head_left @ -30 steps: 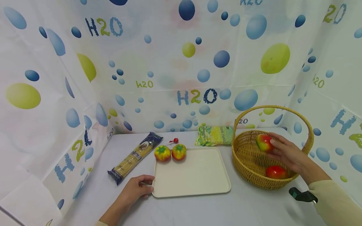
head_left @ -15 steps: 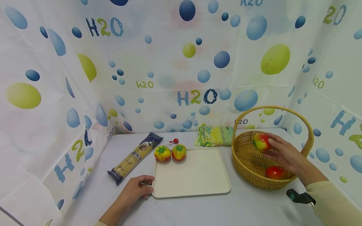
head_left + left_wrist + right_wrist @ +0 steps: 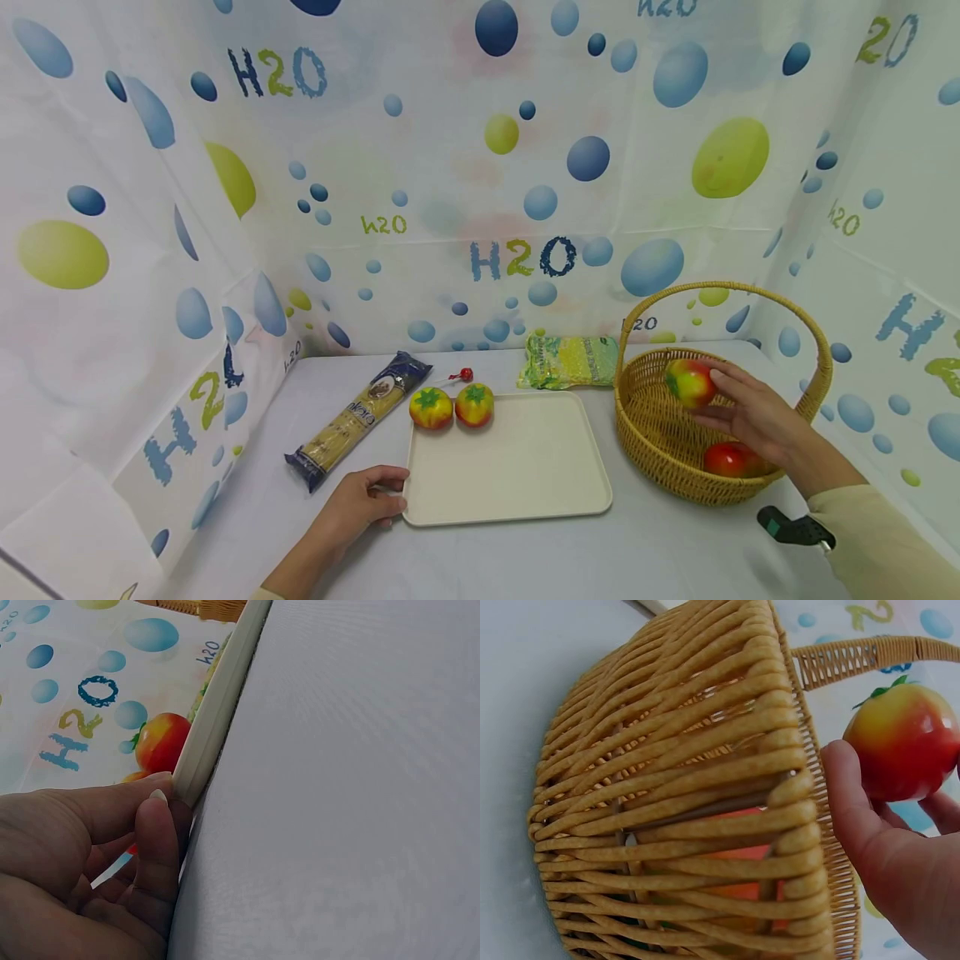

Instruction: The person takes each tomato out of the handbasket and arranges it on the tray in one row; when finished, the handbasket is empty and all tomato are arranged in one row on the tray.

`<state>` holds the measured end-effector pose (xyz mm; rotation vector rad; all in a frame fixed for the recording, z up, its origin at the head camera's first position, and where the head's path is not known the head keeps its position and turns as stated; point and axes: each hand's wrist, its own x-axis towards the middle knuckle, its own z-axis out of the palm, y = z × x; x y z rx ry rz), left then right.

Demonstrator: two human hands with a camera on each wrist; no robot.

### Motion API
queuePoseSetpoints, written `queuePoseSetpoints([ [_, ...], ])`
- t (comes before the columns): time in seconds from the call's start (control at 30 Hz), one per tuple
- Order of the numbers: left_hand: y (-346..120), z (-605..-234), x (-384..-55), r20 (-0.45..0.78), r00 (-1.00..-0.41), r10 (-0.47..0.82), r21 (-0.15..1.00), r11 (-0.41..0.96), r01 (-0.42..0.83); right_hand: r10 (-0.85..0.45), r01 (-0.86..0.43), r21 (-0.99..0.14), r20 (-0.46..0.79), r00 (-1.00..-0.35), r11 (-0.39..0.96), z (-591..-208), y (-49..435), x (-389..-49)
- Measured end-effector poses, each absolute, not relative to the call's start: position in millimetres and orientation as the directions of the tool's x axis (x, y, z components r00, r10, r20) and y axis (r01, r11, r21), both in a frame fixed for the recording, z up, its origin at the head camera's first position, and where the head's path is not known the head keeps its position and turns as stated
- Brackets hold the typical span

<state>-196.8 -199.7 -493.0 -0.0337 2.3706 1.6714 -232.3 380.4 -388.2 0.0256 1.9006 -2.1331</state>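
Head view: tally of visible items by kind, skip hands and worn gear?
Fruit: 4 (2 on the tray, 1 in the right hand, 1 in the basket)
Tray: 1
Basket: 1
Pasta pack: 1
Green-yellow bag: 1
Lollipop: 1
Total: 9

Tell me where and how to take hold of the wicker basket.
The wicker basket is probably best gripped at the top of its arched handle, coming from above with fingers curled around it: the arch is slim and rises high over the rim. The right hand, holding a red-and-yellow fruit, is below that arch, leaving the top free.
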Motion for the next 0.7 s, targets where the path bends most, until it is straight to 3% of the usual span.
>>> queuePoseSetpoints([
  [0.33, -199.6, -489.9, -196.0, -0.197, -0.971, 0.132, 0.929, 0.342, -0.142, -0.266, 0.163, -0.981, -0.130, -0.955, -0.104, -391.6, 378.4, -234.2],
  [0.7, -199.0, -490.7, -195.9, -0.209, -0.971, 0.118, 0.925, 0.345, -0.157, -0.222, 0.146, -0.988, -0.133, -0.966, -0.042, -391.3, 374.1, -234.6],
])
